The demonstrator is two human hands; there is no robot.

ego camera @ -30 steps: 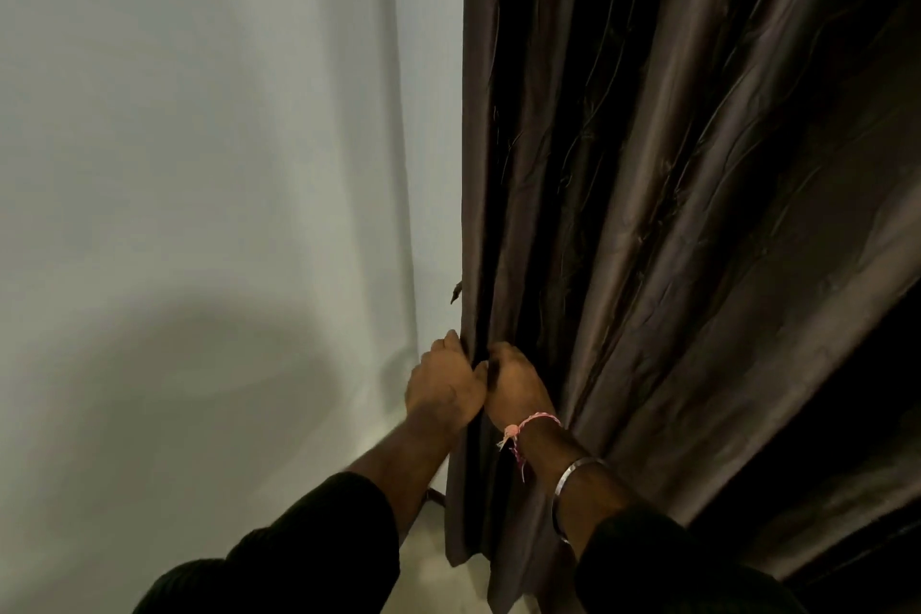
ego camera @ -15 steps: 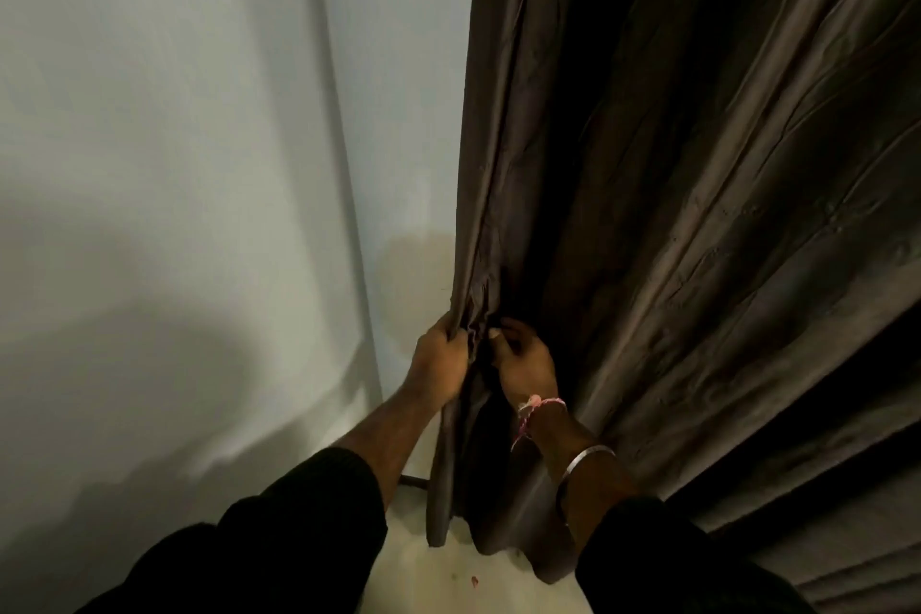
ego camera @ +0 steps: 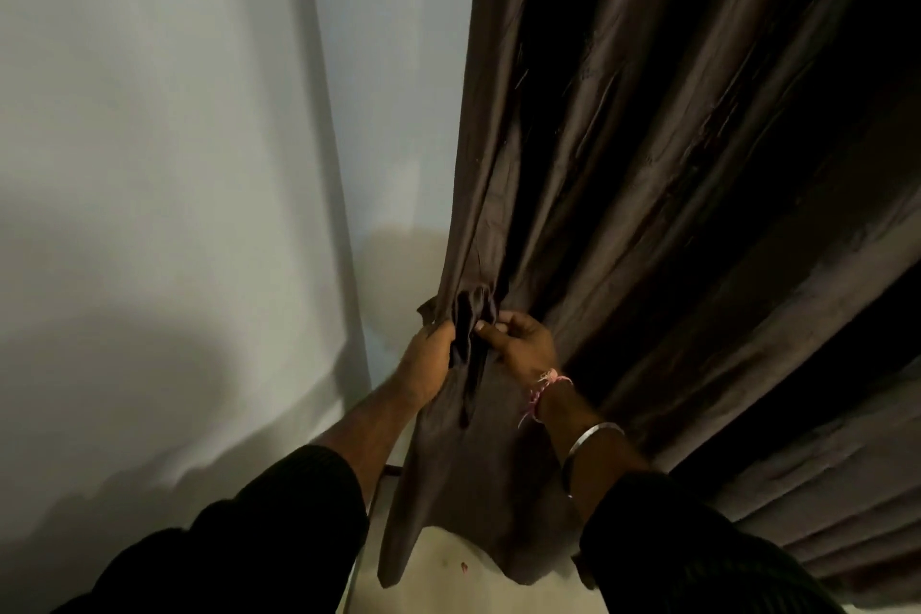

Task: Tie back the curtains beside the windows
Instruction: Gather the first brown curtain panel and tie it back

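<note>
A dark brown curtain [ego camera: 648, 165] hangs in long folds over the right half of the view. Its left edge is bunched into a tight gather [ego camera: 473, 309] low down. My left hand [ego camera: 426, 361] grips that gather from the left side. My right hand [ego camera: 521, 344] pinches the same fabric from the right, thumb and fingers closed on it. The two hands are almost touching. Below them the curtain's lower end [ego camera: 473, 489] hangs loose. A pink thread and a metal bangle sit on my right wrist. No separate tie-back is visible.
A pale wall [ego camera: 149, 165] fills the left side and meets a second wall at a corner [ego camera: 329, 165] just left of the curtain. A light floor [ego camera: 448, 578] shows under the curtain's hem. A thin dark rod [ego camera: 391, 468] pokes out behind my left forearm.
The view has tilted down and closer. Both hands have kept hold of the curtain's edge and bunched it tighter, and a bigger fold of fabric now stands up between them.
</note>
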